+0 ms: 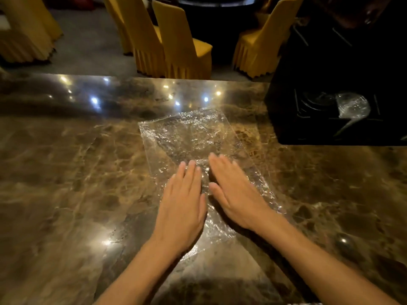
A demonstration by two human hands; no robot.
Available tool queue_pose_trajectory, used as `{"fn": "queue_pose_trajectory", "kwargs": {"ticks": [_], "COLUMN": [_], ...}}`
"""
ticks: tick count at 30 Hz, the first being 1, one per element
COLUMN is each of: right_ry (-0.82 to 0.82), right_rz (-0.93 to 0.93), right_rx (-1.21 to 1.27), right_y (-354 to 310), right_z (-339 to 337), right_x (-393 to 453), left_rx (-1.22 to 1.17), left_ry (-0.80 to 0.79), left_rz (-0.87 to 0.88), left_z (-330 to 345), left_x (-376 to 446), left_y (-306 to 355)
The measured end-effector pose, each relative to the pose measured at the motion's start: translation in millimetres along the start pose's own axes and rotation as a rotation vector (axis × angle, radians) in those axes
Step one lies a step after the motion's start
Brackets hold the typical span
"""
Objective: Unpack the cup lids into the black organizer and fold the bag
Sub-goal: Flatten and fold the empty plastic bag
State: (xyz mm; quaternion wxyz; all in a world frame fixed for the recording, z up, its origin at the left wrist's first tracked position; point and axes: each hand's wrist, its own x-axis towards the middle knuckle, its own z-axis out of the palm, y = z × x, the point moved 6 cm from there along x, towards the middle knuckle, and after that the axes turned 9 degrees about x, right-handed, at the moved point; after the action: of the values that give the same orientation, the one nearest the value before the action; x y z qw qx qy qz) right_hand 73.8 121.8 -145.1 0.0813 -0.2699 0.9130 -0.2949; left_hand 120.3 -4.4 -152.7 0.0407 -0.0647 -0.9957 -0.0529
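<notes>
Two bare forearms reach forward from the bottom edge over a glossy brown marble table (66,172). The left hand (182,205) lies palm down with fingers straight and close together, pressing flat on a clear, crinkled plastic bag (189,137). The right hand (235,192) lies just beside it, also palm down with fingers straight, thumb spread slightly inward, pressing the same bag. Neither hand grips anything. The thumbs nearly meet over the bag's middle.

The bag lies spread flat on the table, a long wrinkled sheet running from near the wrists away toward the far side, tilted a little to the left. Its far half is uncovered and catches the ceiling lights.

At the far right stands the black organizer (330,128), well apart from the bag. In one of its compartments sit clear cup lids (352,105), glinting; their number cannot be told.

Beyond the table's far edge stand chairs (176,47) in yellow pleated covers on a grey floor.
</notes>
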Motion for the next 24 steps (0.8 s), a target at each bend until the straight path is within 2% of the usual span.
{"fn": "queue_pose_trajectory", "kwargs": {"ticks": [2,5,9,12,14,15,16,18,21,24], "right_ry": [-0.105,-0.123,-0.064,0.018,0.061,0.032,-0.024,-0.117,-0.044,0.064], "right_rz": [-0.064,-0.055,0.171,0.315,0.151,0.043,-0.04,-0.099,0.049,0.239], "right_rx": [-0.009,-0.299,-0.382,-0.346,-0.233,-0.179,-0.159,-0.262,-0.391,-0.275], "right_y": [-12,14,72,87,56,37,22,20,68,107], "right_z": [19,18,-12,-39,-34,-25,-12,3,-18,-48], "right_x": [18,23,14,24,48,59,68,76,73,64], "left_rx": [0.05,0.24,0.235,0.123,-0.057,-0.117,-0.11,0.068,0.237,0.137], "left_ry": [-0.081,-0.151,-0.145,-0.026,0.087,0.102,0.085,-0.009,-0.105,-0.053], "left_rz": [0.058,0.022,-0.116,-0.223,-0.147,-0.08,-0.012,0.045,-0.101,-0.257], "left_z": [10,18,12,-1,-6,-5,-1,11,16,4], "left_x": [17,12,-8,5,32,47,60,73,60,41], "left_y": [5,-26,-78,-84,-64,-50,-38,-34,-83,-126]}}
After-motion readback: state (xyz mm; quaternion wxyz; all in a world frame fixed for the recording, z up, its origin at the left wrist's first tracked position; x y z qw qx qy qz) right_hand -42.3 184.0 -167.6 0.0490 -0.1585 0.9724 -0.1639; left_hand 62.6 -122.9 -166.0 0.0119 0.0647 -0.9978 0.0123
